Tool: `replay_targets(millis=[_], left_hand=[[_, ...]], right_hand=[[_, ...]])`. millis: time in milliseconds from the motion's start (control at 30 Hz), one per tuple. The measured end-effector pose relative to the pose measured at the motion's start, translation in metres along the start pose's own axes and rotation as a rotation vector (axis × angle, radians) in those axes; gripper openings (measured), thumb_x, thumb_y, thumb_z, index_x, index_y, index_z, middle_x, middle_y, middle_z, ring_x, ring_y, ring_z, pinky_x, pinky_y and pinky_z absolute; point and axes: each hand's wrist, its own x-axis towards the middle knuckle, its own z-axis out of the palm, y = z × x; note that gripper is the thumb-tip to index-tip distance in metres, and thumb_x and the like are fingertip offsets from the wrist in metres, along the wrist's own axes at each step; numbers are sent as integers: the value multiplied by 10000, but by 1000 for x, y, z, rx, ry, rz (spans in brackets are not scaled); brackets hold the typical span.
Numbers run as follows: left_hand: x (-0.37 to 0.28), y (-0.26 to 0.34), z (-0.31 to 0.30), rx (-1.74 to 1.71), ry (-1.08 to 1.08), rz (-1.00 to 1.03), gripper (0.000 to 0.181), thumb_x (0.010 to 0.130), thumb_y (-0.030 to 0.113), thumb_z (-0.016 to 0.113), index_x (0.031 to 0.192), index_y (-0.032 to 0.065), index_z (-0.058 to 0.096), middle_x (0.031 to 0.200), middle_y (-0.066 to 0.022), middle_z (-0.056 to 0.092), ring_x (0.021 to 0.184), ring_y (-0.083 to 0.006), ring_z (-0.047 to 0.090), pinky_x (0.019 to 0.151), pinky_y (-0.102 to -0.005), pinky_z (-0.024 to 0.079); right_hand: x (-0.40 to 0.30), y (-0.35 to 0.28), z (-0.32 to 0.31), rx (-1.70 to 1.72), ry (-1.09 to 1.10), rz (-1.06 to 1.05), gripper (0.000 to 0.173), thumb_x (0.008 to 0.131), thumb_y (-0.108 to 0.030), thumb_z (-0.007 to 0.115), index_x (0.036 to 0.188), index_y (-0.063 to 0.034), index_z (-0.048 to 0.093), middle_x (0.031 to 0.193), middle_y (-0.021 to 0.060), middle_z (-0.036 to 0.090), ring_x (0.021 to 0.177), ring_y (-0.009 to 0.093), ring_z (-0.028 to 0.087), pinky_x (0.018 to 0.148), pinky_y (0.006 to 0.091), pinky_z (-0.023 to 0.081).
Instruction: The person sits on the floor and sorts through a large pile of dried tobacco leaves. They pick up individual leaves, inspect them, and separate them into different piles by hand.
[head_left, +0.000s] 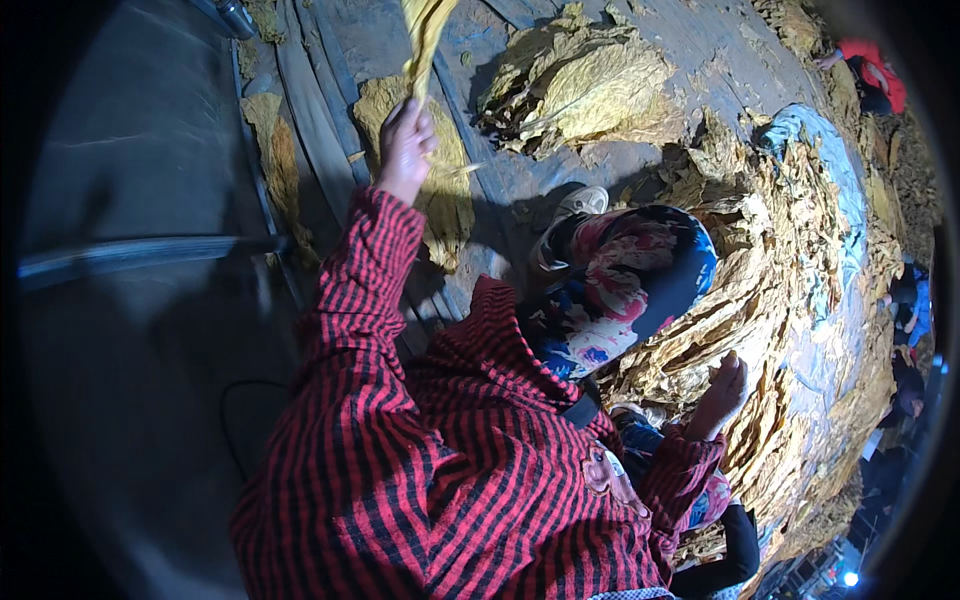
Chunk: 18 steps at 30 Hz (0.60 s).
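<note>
My left hand (407, 142) is stretched out to the left side, closed around the stalk end of a small bunch of dried yellow tobacco leaves (426, 37). The bunch runs out of the top of the view. Under this arm, a flat yellow leaf (446, 199) lies on the floor. My right hand (721, 397) is over a large heap of dried tobacco leaves (780, 292) in front of my knees. Its fingers look partly bent, and whether it grips a leaf is unclear.
A separate leaf pile (585, 82) lies past my left shoe (581, 202). Pale blue sheeting (832, 165) runs along the heap. A co-worker's dark sleeve (739, 544) reaches in close on my right. Other people, one in red (881, 75), are at the far edge. A pole (150, 251) is behind me.
</note>
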Motion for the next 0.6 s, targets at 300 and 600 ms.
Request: replay_targets(millis=[300, 600], left_hand=[[0, -121, -251, 785, 456, -432, 280, 839, 263, 461, 983, 29, 517, 717, -31, 521, 580, -163, 473, 506, -292, 393], [-8, -183, -242, 1703, -95, -559, 349, 830, 225, 469, 1091, -7, 474, 938, -90, 547, 848, -193, 509, 741, -307, 403]], right_hand=[[-27, 51, -4, -167, -67, 47, 224, 872, -186, 435, 735, -31, 521, 610, -21, 426, 577, 62, 402, 484, 216, 327], [-24, 60, 13, -695, -993, 49, 208, 782, -246, 496, 910, -87, 535, 727, 106, 576, 667, 264, 574, 589, 361, 455]])
